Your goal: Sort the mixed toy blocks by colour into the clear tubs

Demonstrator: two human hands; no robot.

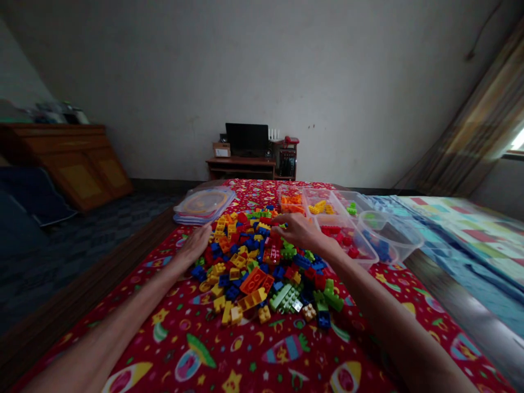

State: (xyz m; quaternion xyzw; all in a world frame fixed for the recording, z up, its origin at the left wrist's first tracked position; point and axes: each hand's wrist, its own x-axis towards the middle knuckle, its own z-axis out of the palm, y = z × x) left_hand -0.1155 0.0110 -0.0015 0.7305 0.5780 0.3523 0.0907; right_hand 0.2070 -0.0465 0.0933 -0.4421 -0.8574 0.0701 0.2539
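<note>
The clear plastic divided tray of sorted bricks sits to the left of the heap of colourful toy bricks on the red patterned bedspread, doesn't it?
Not quite: the head view shows the clear plastic divided tray to the right of the heap of colourful toy bricks, not the left, on the red patterned bedspread.

I can't read any text here, not even on the plastic toy bricks [249, 256] in front of me. The small cardboard box [221, 149] on the wooden desk [239, 161] has markings, but they're too small and dim to make out.

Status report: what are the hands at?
Left hand on edge of toy brick pile. Right hand over pile, beside clear divided tray.
</note>
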